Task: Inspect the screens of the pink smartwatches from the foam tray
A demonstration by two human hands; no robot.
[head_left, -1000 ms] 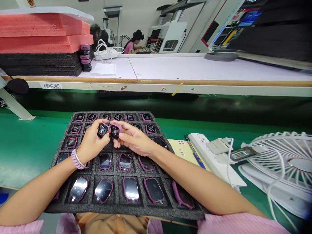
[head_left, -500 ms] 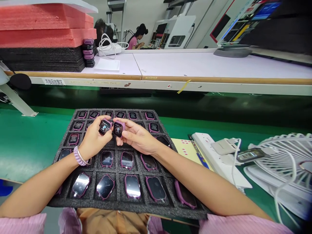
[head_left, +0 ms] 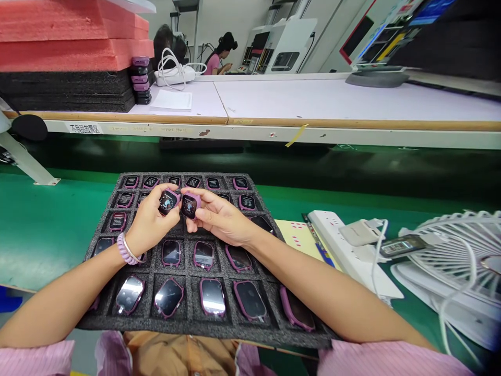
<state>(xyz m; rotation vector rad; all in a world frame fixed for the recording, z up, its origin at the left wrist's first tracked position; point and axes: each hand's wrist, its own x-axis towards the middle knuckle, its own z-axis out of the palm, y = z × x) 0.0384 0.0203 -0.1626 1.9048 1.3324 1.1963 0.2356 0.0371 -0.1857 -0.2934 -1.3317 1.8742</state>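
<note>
Far behind the left side of the gray foam tray (head_left: 203, 330), red foam (head_left: 74, 52) sits on black foam (head_left: 66, 91), and the left edge of the view cuts both off. Next comes a small pile of purple and black cases (head_left: 141, 81), up behind the tray too; I can't tell how many there are. Over the tray's middle, the left hand (head_left: 151, 216) is bent nearly closed, pinching a purple watch (head_left: 168, 201) between thumb and fingers, and most of those fingers are hidden. Just to its right, over the tray too, is another purple watch (head_left: 189, 207), its screen lit, the picture on it too small to make out. The right hand (head_left: 219, 216) has hold of that one, half curled, with the thumb in front and some fingers tucked behind. Both hands and arms cover some of the tray's slots, so I can't tell what lies there. Right of the tray is a yellow paper (head_left: 293, 230) with pink dots, then a white power strip (head_left: 332, 240). Farthest right of the tray is a white fan (head_left: 462, 250), cut off by the edge.
</note>
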